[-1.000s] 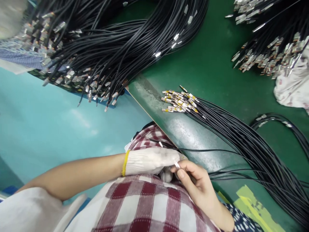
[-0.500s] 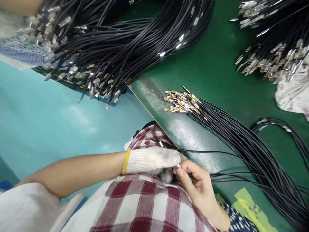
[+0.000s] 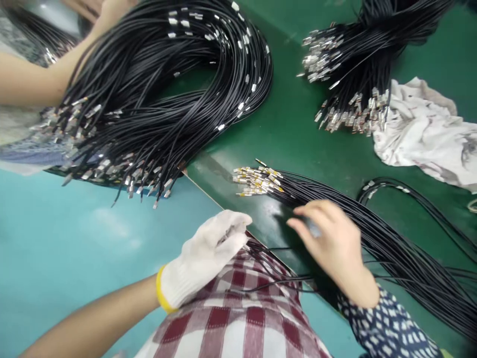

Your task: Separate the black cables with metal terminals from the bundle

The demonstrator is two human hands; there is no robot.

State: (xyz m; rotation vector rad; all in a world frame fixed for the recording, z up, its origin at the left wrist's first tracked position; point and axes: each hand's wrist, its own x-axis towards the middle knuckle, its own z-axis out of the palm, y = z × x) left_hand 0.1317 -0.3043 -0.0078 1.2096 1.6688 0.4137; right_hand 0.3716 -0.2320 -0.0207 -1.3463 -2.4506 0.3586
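My left hand [image 3: 208,253], in a white knit glove with a yellow cuff, is curled at the apron's upper edge. Several thin black cables [image 3: 274,283] run from its fingertips across the checked apron toward the table; their gripped ends are mostly hidden by the glove. My bare right hand [image 3: 331,243] hovers over the table edge, thumb and forefinger apart, with nothing visible between them. Just beyond it lies a bundle of black cables [image 3: 387,223], whose silver and yellow connector tips [image 3: 257,180] point left. Motion blurs the right hand slightly.
A large looped cable bundle [image 3: 257,64] covers the upper left of the green table [image 3: 286,124], its connectors overhanging the edge. Another person's arm [image 3: 40,79] reaches in there. More cables [image 3: 372,30] and a crumpled white cloth [image 3: 421,129] lie at upper right.
My hands have come apart: the right moved up and right, its pinch on a small silver end released. The left turned and shifted left. The view has also shifted.
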